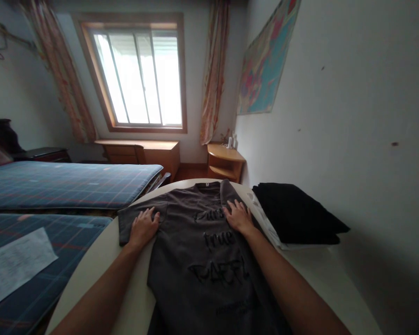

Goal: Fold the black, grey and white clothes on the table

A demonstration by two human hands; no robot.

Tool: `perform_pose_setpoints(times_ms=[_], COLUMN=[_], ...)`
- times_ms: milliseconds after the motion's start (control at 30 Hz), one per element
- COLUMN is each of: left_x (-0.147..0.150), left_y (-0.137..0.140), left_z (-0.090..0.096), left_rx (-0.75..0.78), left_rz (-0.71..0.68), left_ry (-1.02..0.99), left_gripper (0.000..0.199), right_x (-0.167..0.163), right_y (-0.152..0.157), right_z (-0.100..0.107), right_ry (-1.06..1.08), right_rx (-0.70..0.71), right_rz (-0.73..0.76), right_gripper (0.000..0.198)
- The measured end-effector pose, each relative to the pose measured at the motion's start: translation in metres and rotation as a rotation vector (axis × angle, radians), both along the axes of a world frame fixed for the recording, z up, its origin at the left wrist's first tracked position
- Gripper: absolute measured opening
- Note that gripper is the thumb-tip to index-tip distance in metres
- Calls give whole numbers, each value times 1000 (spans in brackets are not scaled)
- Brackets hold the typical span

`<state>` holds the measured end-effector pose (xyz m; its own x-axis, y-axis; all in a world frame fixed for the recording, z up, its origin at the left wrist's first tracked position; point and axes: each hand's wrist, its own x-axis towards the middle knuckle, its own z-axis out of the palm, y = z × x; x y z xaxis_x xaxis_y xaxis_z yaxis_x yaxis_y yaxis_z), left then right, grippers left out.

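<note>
Left hand (145, 227) and right hand (239, 217) lie palm-down on the dark T-shirt (192, 253), fingers loosely spread, gripping nothing, apparently keeping the fabric flat.

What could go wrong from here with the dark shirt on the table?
The left hand rests on a spread sleeve and the right hand on the opposite side of the shirt; uneven pulling could wrinkle or skew it. The black cloth lies close beside the right forearm, so a wide sweep might knock it askew.
</note>
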<state>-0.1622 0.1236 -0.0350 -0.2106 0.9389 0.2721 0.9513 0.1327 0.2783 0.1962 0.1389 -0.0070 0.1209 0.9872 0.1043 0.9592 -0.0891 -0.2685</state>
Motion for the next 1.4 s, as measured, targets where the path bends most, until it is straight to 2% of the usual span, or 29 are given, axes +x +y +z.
perform_pose_setpoints(times_ms=[100, 233, 367, 500, 733, 867, 1000, 1067, 1133, 1267, 1400], left_x=[-10, -17, -18, -18, -15, -10, 4, 17, 34, 69, 84], left_y=[3, 1, -4, -7, -3, 2, 4, 4, 1, -11, -26], left_z=[3, 9, 14, 13, 9, 14, 31, 44, 56, 65, 51], left_rx=[4, 49, 92, 40, 78, 139, 342, 476, 536, 449, 289], left_rz=[13, 58, 154, 245, 212, 161, 30, -83, -229, -546, -813], left_ry=[-2, -7, 15, 17, 5, -36, -130, -192, -196, -126, -17], left_gripper=[50, 48, 47, 48, 38, 43, 51, 51, 52, 54, 51], right_x=[-6, 4, 18, 22, 21, 20, 18, 17, 17, 18, 17], right_y=[4, 10, 15, 12, 4, 3, 4, 4, 4, 4, 4], right_z=[-6, -10, -9, -10, -10, -9, -8, -8, -8, -10, -8], right_ry=[-27, -45, -52, -57, -24, -11, -7, -7, -10, -19, -34], right_rx=[-87, -106, -96, -27, 48, 40, 36, 41, 44, 51, 90], right_rz=[21, -30, -111, -95, -3, -3, 1, 7, 9, 14, 53], right_gripper=[67, 69, 69, 67, 67, 67, 67, 67, 67, 67, 62])
